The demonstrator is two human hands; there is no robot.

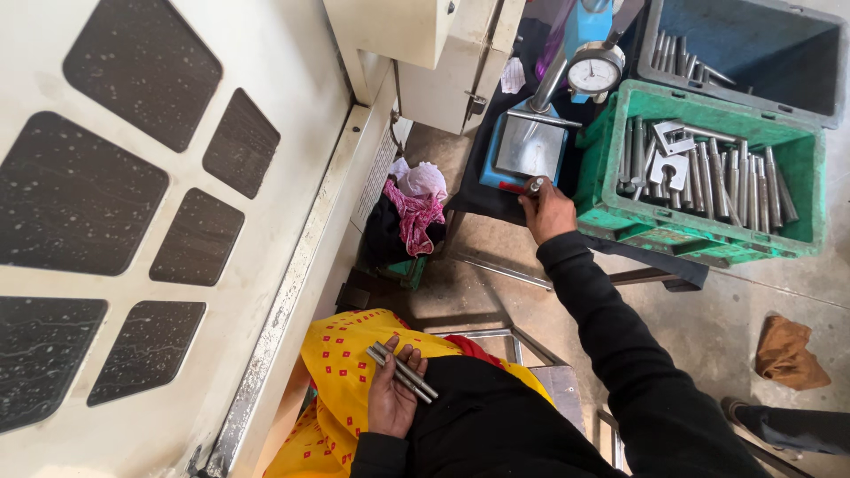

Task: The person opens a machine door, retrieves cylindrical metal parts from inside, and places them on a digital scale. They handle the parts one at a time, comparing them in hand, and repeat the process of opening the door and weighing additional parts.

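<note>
Machine panel [177,221]: cream, dark windows, fills the left.
Green crate [611,190]: steel rods inside, just R of the gauge stand.
Gauge stand [531,146]: blue base, dial above, on dark surface [482,199].
Right hand [549,212]: closed on one short rod [536,185], end-on at the base's near edge; nearer hand.
Left hand [392,394]: in lap, fingers curled round rod bundle [403,372], long axis diagonal, well apart from the stand.

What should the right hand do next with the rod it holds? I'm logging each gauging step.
Probably slide the rod onto the gauge's metal plate, under the dial indicator: the right hand holds it at the plate's near edge, not yet beneath the dial.
</note>
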